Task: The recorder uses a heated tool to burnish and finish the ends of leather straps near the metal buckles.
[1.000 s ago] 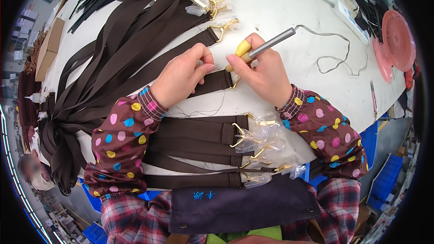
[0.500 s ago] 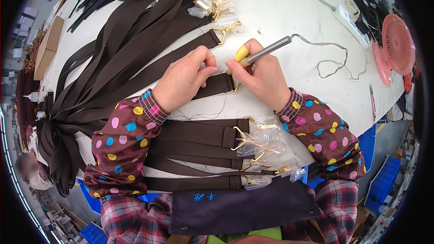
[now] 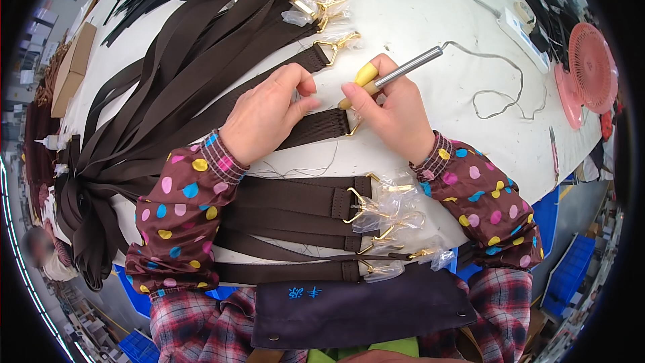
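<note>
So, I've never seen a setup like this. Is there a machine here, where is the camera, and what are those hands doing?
There's no robot here: these are a person's own bare hands. The view comes from a wide fisheye camera worn on the head, looking down, so straight edges look bent.

The right hand holds a pen-shaped tool with a metal shaft and a thin cord. Its tan end is close to the end of a dark brown strap. The left hand is over that strap, thumb and forefinger near each other; whether they pinch anything, I can't tell.

More brown straps lie on the white table, with gold-coloured hooks partly in clear plastic. A pink fan stands at the right.
</note>
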{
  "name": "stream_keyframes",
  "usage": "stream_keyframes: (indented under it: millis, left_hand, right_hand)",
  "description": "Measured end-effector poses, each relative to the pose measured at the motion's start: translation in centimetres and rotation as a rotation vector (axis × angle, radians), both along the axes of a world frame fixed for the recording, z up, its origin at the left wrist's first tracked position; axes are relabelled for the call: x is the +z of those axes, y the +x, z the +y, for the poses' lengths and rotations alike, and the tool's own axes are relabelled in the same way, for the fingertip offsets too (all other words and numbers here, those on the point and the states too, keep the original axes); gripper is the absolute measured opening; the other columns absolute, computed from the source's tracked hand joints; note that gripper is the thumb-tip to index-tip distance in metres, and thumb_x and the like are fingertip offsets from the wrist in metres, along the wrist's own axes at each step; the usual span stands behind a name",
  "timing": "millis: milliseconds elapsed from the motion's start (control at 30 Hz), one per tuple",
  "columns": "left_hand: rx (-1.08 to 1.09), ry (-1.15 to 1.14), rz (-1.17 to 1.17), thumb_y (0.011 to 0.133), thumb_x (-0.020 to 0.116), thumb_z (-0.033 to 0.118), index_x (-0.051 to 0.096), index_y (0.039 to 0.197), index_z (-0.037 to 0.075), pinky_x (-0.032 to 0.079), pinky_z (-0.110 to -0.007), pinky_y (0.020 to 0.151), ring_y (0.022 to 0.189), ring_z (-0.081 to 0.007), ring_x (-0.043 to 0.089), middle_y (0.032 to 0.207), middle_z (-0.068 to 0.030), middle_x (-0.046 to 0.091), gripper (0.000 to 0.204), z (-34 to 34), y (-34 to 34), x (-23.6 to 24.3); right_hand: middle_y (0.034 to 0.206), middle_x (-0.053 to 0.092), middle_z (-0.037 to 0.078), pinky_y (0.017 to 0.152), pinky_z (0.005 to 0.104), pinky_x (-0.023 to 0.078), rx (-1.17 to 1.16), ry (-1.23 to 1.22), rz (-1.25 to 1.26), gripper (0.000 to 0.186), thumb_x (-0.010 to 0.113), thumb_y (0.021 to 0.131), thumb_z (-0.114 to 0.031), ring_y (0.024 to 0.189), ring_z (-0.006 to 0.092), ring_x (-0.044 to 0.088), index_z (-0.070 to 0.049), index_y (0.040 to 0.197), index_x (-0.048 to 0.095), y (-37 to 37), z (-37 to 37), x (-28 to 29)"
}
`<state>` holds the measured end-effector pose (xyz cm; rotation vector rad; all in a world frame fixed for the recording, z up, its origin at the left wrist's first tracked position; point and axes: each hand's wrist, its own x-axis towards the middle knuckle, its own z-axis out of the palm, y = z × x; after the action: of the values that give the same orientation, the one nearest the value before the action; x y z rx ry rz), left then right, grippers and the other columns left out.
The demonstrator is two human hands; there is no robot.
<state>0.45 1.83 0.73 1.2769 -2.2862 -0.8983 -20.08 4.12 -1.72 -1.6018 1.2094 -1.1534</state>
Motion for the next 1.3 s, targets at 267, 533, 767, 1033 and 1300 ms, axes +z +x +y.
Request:
stream_keyframes:
  millis: [267,533,767,1033,1300]
  left_hand:
    - [-0.078,-0.002,-0.123,0.087,0.062,0.019,0.055,0.09,0.008,0.047,-0.037,0.069,0.081,-0.0282,0.06,0.087,-0.0083,0.057,0.013,-0.06,0.08,0.22]
    - [-0.035,0.03,-0.003,0.088,0.06,0.018,0.051,0.089,0.005,0.046,-0.039,0.066,0.08,-0.0314,0.059,0.087,-0.0107,0.059,0.016,0.11,-0.34,-0.26]
    - [-0.032,0.013,0.023,0.089,0.06,0.019,0.05,0.088,0.005,0.045,-0.04,0.065,0.079,-0.0318,0.059,0.086,-0.0106,0.058,0.017,0.06,-0.4,-0.37]
    - [-0.024,0.012,0.012,0.089,0.06,0.019,0.05,0.088,0.005,0.045,-0.04,0.064,0.078,-0.0317,0.059,0.085,-0.0104,0.058,0.017,0.08,-0.46,-0.35]
    - [-0.015,0.013,0.008,0.089,0.06,0.019,0.05,0.088,0.006,0.045,-0.039,0.065,0.078,-0.0312,0.059,0.086,-0.0101,0.058,0.017,0.14,-0.53,-0.22]
  right_hand:
    - [0.064,0.06,0.006,0.05,0.0248,0.043,0.048,0.041,-0.003,0.028,0.067,0.086,-0.021,0.055,0.01,0.056,-0.003,0.082,0.045,0.16,-0.08,0.11]
    - [0.062,0.057,0.006,0.05,0.0262,0.043,0.051,-0.003,0.058,0.029,0.067,0.087,-0.022,0.054,0.0123,0.055,-0.004,0.082,0.045,0.14,0.07,0.12]
    - [0.06,0.055,0.007,0.05,0.0288,0.042,0.042,-0.018,0.125,0.031,0.066,0.087,-0.025,0.052,0.0166,0.055,-0.004,0.082,0.044,0.12,0.01,0.21]
    - [0.059,0.055,0.008,0.05,0.03,0.043,0.039,-0.027,0.144,0.032,0.066,0.086,-0.025,0.052,0.0184,0.056,-0.004,0.082,0.043,0.18,0.02,0.11]
    - [0.059,0.055,0.009,0.05,0.0307,0.043,0.036,-0.03,0.168,0.032,0.067,0.086,-0.025,0.052,0.0205,0.057,-0.004,0.083,0.043,0.21,-0.05,0.16]
